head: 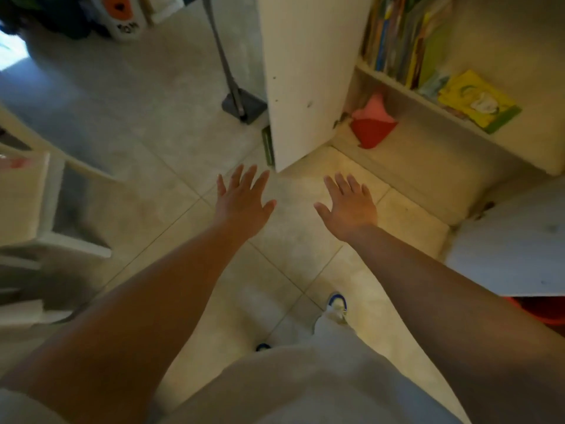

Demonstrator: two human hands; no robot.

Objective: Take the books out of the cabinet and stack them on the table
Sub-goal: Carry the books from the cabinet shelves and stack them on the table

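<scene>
An open white cabinet (519, 142) stands at the upper right, its left door (308, 71) swung outward. On its shelf several colourful books (403, 41) stand upright, and a yellow book (478, 101) lies flat beside them. My left hand (243, 200) and my right hand (348, 206) both reach forward over the tiled floor, fingers spread, holding nothing. Both are below and short of the cabinet. The left hand's fingertips are near the lower corner of the door.
A red and pink object (371, 120) lies on the cabinet's bottom shelf. A vacuum's pole and base (241, 105) stand left of the door. White furniture (46, 203) is at the left, a second white door panel (513, 246) at the right. My shoe (337, 306) is below.
</scene>
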